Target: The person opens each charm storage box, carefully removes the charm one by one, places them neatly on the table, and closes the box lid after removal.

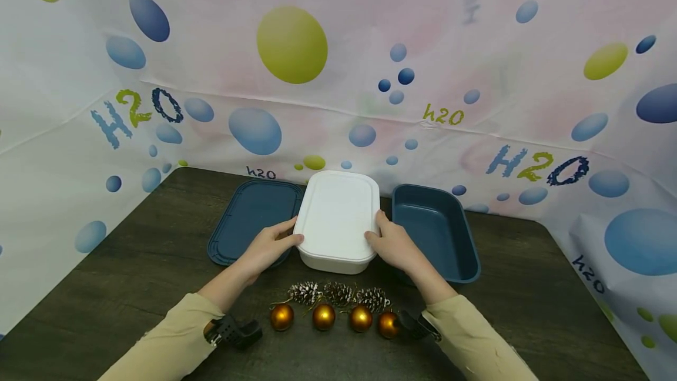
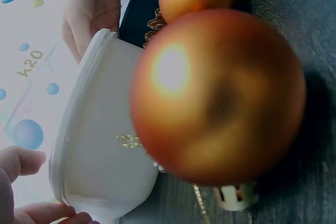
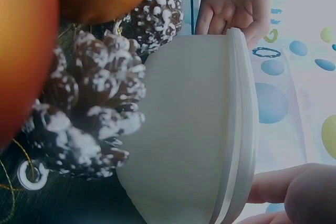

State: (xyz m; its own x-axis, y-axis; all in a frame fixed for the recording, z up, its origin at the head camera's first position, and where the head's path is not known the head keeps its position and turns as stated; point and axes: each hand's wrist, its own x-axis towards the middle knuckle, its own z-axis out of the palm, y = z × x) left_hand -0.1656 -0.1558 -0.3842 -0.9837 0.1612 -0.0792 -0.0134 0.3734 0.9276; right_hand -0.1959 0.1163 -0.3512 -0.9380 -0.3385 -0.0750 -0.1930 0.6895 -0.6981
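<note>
A white lidded container [image 1: 338, 216] stands in the middle, its white lid seated on the rim. My left hand [image 1: 270, 249] holds it by the left edge, the thumb at the lid's border and the fingers along the side. On the opposite edge my right hand [image 1: 394, 243] grips it in the same way. The left wrist view shows the container's pale side wall [image 2: 110, 140] with both hands at the lid. In the right wrist view the lid's rim [image 3: 241, 124] runs between the two hands.
A dark blue lid [image 1: 254, 216] lies flat to the left, partly behind the left hand. An uncovered blue container [image 1: 439, 240] stands to the right. Three snow-tipped pine cones [image 1: 338, 293] and several gold baubles [image 1: 324, 317] line up in front. A patterned curtain [image 1: 338, 99] hangs behind the table.
</note>
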